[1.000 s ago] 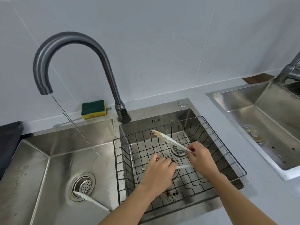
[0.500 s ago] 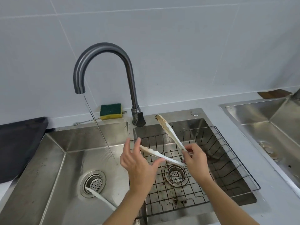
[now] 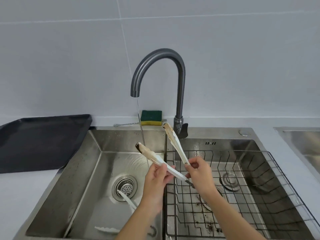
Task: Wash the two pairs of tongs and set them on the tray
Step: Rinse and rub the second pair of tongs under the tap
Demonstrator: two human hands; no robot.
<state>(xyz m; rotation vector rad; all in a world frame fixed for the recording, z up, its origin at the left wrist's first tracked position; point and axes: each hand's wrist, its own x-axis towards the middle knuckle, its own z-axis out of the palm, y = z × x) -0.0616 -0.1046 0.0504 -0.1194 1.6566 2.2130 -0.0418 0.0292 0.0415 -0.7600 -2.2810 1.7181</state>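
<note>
Soiled tongs are up over the divider between the basins, arms spread, tips browned. Your left hand has its fingers wrapped round one arm; your right hand pinches the other. Second tongs lie in the left basin at 7 o'clock. Tray sits on the worktop at 10 o'clock.

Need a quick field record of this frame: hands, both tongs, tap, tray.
held tongs: spread open above the sink, tips stained brown
left hand: grips the lower arm of the held tongs
right hand: pinches the upper arm, near the hinge
second tongs: lying in the left basin, one arm across the drain
tap: running, thin stream into the left basin
tray: dark, on the counter left of the sink, neither pair on it
wire rack: sits in the right basin
</note>
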